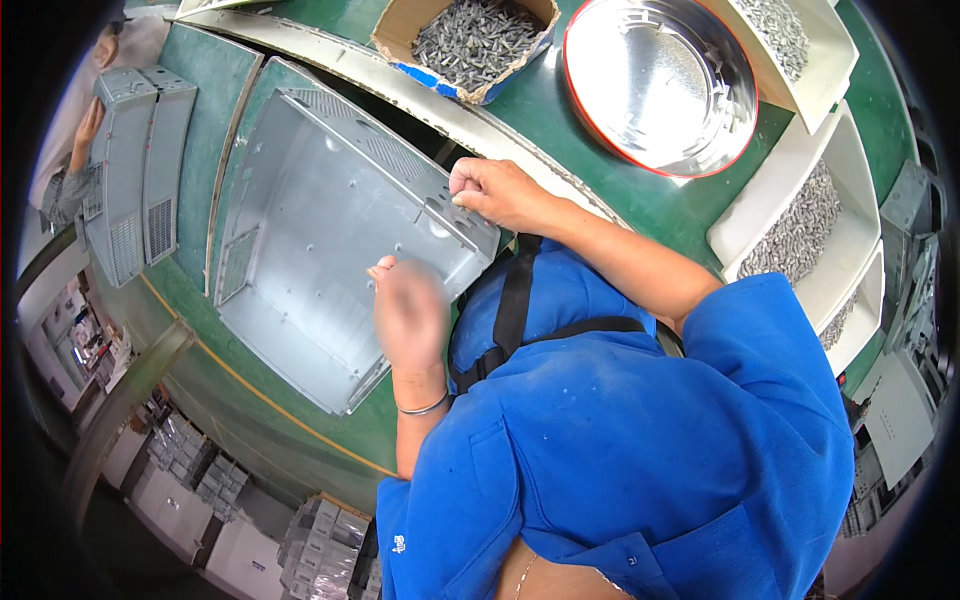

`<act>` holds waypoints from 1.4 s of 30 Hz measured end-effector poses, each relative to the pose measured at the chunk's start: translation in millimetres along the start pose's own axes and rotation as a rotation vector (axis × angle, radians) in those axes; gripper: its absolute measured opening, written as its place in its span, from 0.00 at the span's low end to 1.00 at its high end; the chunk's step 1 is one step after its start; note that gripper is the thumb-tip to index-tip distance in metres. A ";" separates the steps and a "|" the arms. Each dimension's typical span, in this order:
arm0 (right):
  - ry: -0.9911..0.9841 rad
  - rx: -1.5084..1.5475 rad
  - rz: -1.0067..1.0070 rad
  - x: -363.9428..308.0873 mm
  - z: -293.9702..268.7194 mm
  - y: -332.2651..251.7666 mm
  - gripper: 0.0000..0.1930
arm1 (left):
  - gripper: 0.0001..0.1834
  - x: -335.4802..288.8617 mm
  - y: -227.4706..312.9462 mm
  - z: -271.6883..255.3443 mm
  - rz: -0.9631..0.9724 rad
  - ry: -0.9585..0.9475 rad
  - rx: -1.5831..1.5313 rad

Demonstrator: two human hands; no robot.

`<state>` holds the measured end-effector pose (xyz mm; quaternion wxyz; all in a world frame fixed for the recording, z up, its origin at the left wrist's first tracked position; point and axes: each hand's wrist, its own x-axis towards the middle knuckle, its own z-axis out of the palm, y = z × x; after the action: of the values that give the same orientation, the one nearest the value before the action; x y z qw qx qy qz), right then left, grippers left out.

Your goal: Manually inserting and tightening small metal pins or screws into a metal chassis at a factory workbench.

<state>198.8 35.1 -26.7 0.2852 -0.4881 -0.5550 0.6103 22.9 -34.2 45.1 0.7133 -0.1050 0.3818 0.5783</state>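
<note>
On my feed the grey metal casing (310,265) lies at 10 o'clock, open face up on the green tabletop (540,100), presumably so that both its floor and its perforated side wall can be got at. My right hand (508,195) is at the casing's 2 o'clock, by the wall's end with the large holes; its fingers are curled, thumb close to forefinger, and I can't tell whether something small is pinched there. My left hand (410,312), at the casing's 4 o'clock, is loosely curled and turned upward — too blurred for me to say if it cups anything, though that pose would suit keeping small pieces ready. The supplies sit in an arc beyond my right arm, I'd judge for a short reach: a torn cardboard box (388,35) of grey fasteners at 12 o'clock, a red-rimmed steel pan (635,60) at 1, and white bins (858,185) of small metal parts between 2 and 3. Far out at 10 o'clock, a co-worker's hand (90,120) rests against upright grey casings (125,180), perhaps steadying them.
</note>
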 end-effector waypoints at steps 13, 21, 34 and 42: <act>-0.121 0.344 0.100 -3.6 4.7 26.0 0.04 | 0.13 -2.9 6.2 7.9 0.034 0.029 0.106; -0.012 -0.162 0.057 -4.8 7.2 4.6 0.14 | 0.13 -9.3 6.4 8.5 0.005 -0.036 0.135; -0.351 0.432 -0.176 -42.9 1.3 -82.5 0.06 | 0.16 -24.9 -0.9 36.4 -0.148 -0.340 0.518; -0.288 0.473 -0.230 -56.1 -16.3 -65.9 0.06 | 0.15 -16.7 -16.2 39.5 -0.206 -0.292 0.618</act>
<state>221.1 6.3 53.5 0.3766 -0.2506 -0.4839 0.7492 53.7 -28.3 78.6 0.8130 0.1612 0.4202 0.3694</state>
